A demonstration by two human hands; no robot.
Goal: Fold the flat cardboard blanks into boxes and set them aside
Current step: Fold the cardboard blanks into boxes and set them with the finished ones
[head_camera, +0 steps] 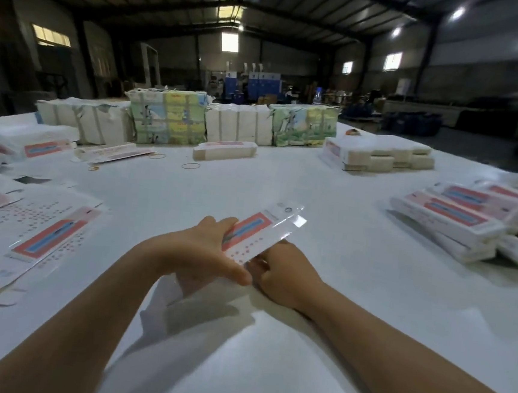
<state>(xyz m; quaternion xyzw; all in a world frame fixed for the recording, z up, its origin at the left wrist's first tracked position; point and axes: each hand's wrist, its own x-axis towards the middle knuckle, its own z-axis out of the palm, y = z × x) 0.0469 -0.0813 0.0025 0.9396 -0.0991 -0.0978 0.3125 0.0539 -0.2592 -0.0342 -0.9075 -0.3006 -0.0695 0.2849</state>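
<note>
Blank (pixel 259 234): we hold it tilted above table (pixel 301 341), between both hands.
Left hand (pixel 206 251): grips its left edge.
Right hand (pixel 282 276): pinches its near end.

A warehouse hall: steel roof trusses (pixel 236 9), strapped bundles of printed cardboard (pixel 167 116), a large white packing table (pixel 270 338).

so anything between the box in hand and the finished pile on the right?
Nothing visible. Both the left hand and right hand hold the half-folded box above the table. Only bare white tabletop lies between it and the pile of folded boxes on the right.
</note>
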